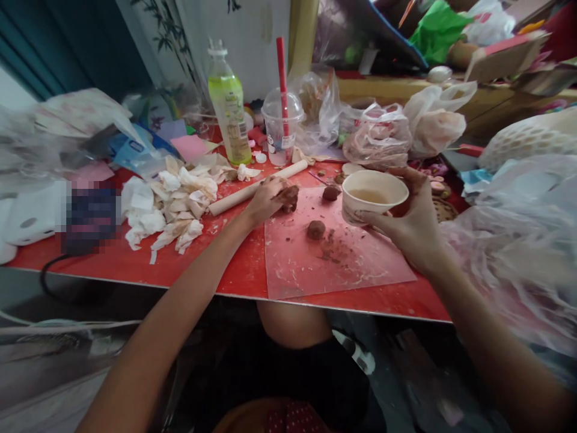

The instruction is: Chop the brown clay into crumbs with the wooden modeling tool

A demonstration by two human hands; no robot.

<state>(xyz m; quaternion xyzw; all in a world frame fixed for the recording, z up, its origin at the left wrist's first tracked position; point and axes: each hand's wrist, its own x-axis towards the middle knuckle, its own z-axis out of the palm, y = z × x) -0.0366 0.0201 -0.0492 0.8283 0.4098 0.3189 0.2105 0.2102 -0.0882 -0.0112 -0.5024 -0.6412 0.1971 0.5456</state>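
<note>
My left hand (267,197) is closed on a lump of brown clay (289,198) over the far left corner of a clear plastic sheet (288,270). In my right hand (412,222) is a paper bowl (375,207), gripped round its side and held above the sheet's right part. Cloudy brownish liquid (372,196) shows inside the bowl. Two more brown clay lumps rest on the sheet, a rounded one (316,229) near the middle and another (331,192) behind it. Brown crumbs and smears lie around them.
A wooden rolling pin (259,188) lies behind my left hand. Crumpled tissues (171,201) are heaped to the left. At the back stand a green drink bottle (229,108) and a plastic cup (280,129) with a red straw. Plastic bags (518,240) crowd the right side of the red table (189,264).
</note>
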